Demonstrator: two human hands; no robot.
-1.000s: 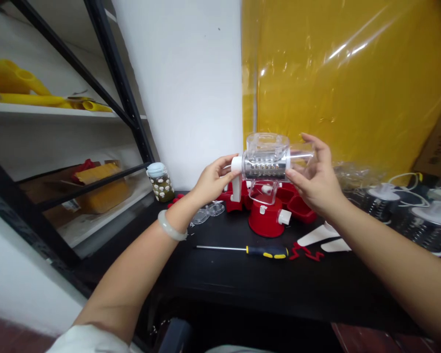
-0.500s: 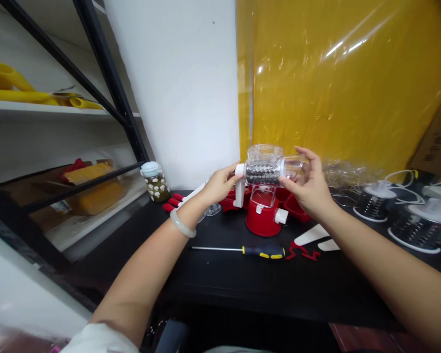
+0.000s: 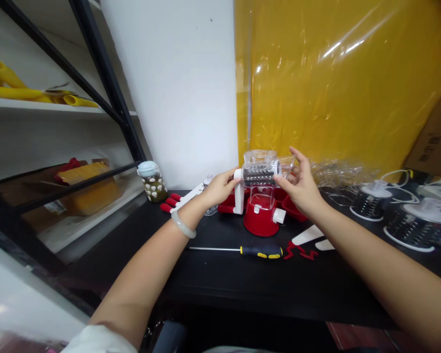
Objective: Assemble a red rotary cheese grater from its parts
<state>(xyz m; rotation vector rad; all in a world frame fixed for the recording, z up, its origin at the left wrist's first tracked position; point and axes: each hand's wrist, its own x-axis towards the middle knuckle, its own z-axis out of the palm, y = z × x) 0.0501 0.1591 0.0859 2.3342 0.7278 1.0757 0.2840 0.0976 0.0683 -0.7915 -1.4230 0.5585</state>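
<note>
Drum (image 3: 260,175), toward the bench's (image 3: 220,277) back edge, sits between left fingers (image 3: 231,184) pinching its crank (image 3: 238,197) and right fingers (image 3: 285,185) gripping its clear tube (image 3: 287,164).

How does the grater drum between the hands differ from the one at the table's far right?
The middle drum lies on its side; the far-right drum stands upright.
The middle drum sits within a clear housing; the far-right drum has none.
A white crank is at the middle drum's end; none shows on the far-right drum.
Both have dark, textured walls and white end parts.
</note>
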